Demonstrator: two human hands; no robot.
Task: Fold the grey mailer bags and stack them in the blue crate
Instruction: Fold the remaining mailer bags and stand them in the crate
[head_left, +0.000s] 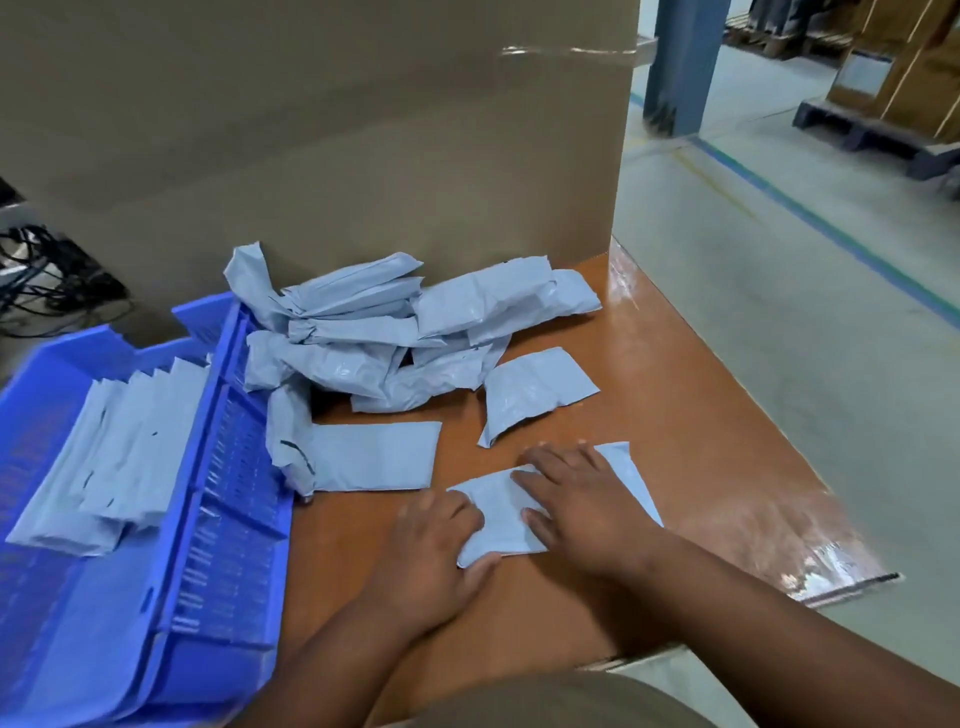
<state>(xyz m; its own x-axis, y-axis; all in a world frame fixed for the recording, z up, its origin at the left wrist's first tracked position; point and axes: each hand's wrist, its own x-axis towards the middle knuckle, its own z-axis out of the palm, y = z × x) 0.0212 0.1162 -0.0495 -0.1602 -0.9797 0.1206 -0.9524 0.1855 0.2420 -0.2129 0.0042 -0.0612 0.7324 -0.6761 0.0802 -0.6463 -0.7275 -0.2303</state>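
Left hand (434, 540): low centre of the frame, palm down on the table, forearm running in from the bottom edge. Its fingers are loosely bent over the left edge of the bag, and the thumb lies along the bag's near left corner; whether it pinches the edge or only presses on it cannot be told.
Right hand (576, 499): just right of the left hand, palm down flat on the bag, fingers straight and spread, pointing to the upper left, pressing it onto the table.
Bag (504, 525): grey, thin and flat, lying slantwise under both hands in the lower centre; one corner sticks out past the right hand to the upper right.
Table (691, 410): glossy orange-brown top with glare on its right part, filling the middle of the frame.
Box (311, 130): a large brown cardboard wall behind the table, across the upper left and centre, with clear tape near its upper right edge.
Floor (779, 260): pale grey concrete at right, with a blue-green line across it.
Post (680, 62): blue, upper right, with a dark pallet (872, 135) of cartons further right.
Loose bags (395, 327): a crumpled grey heap in the centre, against the box.
Folded bags: two lie apart on the table, one (374, 457) left of the hands, one (535, 389) above them.
Crate (228, 467): blue, slotted walls, lower left, touching the table's left side.
Stack (119, 452): flat grey folded bags overlapping in a row inside the crate.
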